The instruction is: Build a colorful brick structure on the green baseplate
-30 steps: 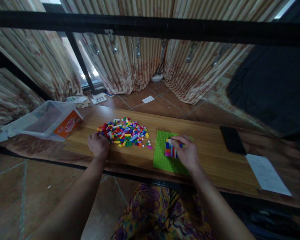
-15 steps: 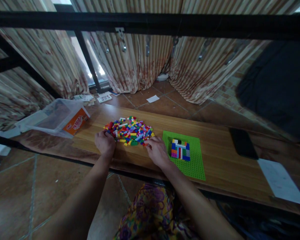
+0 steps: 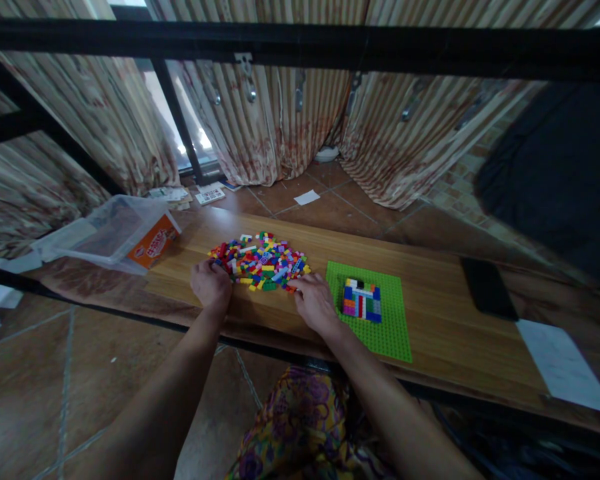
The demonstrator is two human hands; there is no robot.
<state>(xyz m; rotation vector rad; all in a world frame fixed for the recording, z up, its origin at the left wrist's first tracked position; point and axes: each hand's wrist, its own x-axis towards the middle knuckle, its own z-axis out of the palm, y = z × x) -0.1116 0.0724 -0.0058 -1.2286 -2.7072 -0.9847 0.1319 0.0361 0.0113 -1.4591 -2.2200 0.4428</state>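
Clock: noon lies straight ahead of you across the wooden board (image 3: 433, 320).
Brick pile (image 3: 267, 267): loose, mixed colours, at 11 o'clock, spread between your two hands.
Left hand (image 3: 211, 285): at the pile's 8 o'clock edge, fingers curled among the bricks; whether they grip one, you cannot tell from this view.
Right hand (image 3: 314, 300): at the pile's 4 o'clock edge, thumb and fingertips drawn close together by some orange-red bricks; a grasp cannot be told.
Brick assembly (image 3: 362, 301): low, multicoloured, at 1 o'clock, seated on the green studded baseplate (image 3: 393, 320), with a red stripe between white ones.
Picking: best spread the bricks thin with your left fingers, then pinch one by opposite sides, leaving its studs and underside free.
Clearance: your right wrist shows across the baseplate's 7 o'clock corner; lift it so that the sleeveless forearm does not drag the plate.
Likely fault: pinching two small bricks together, or pushing edge pieces off the pile toward 6 o'clock.
Black phone (image 3: 489, 288): flat, at 2 o'clock, well apart from your hands.
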